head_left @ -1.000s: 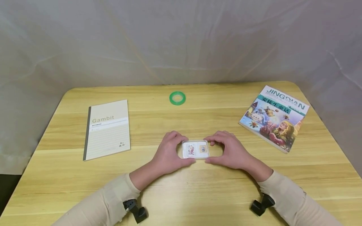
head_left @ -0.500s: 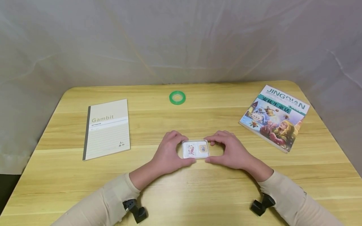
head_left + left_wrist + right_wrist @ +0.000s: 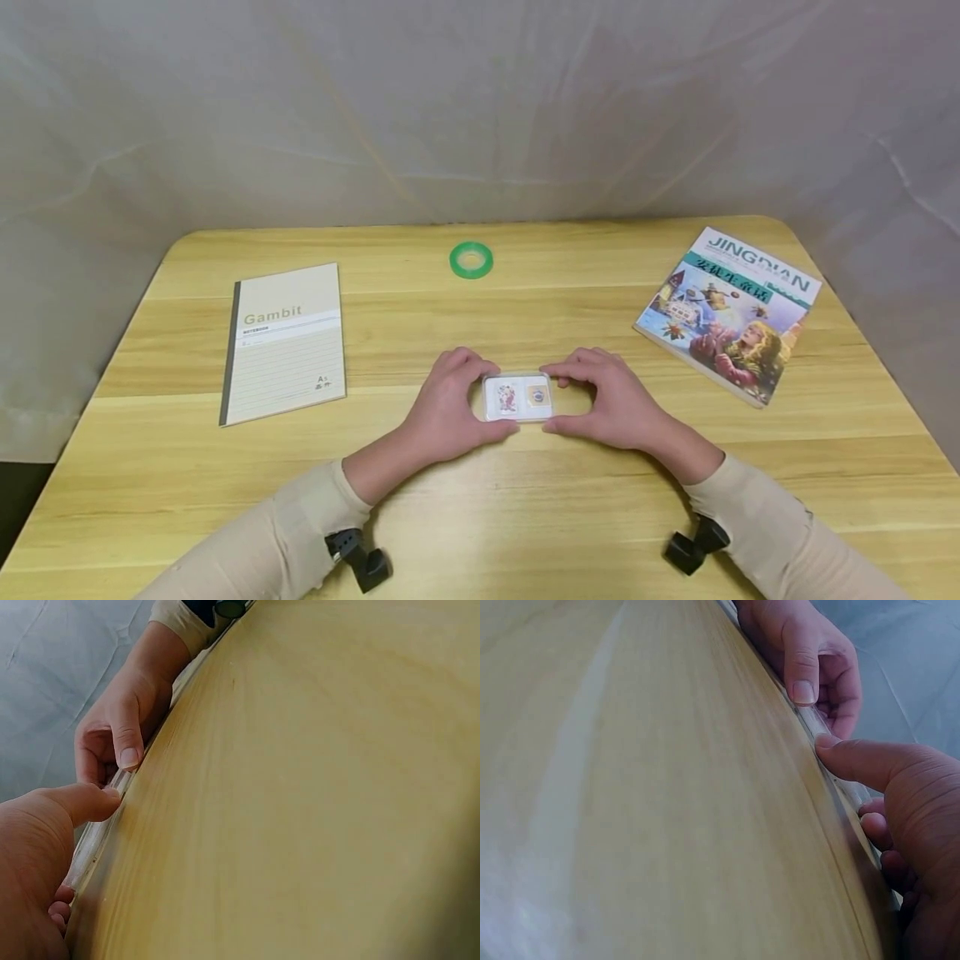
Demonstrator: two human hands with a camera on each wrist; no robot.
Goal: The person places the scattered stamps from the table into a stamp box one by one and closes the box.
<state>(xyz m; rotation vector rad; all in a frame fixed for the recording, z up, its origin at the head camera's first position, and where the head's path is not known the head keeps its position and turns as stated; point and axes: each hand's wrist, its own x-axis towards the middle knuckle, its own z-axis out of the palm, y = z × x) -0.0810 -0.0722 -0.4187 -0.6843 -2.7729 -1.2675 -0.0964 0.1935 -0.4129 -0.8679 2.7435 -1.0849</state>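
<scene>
Between the two hands, at the middle of the table, lies a small clear flat case (image 3: 523, 397) with a white inside. Two small pictures show in it, a colourful figure on the left and a tan square with a blue mark on the right. The left hand (image 3: 450, 408) grips its left end, thumb on the near edge and fingers at the far edge. Mirroring this, the right hand (image 3: 618, 404) grips the right end. Both wrist views show the case's clear side edge-on, with each thumb (image 3: 94, 802) pressed along it. Whether the case touches the table is hard to tell.
A Gambit notebook (image 3: 288, 346) lies at the left of the wooden table (image 3: 480, 517). At the back middle rests a roll of green tape (image 3: 457, 261). An illustrated book (image 3: 727, 317) lies tilted at the right. Behind the table hangs a grey sheet (image 3: 480, 108).
</scene>
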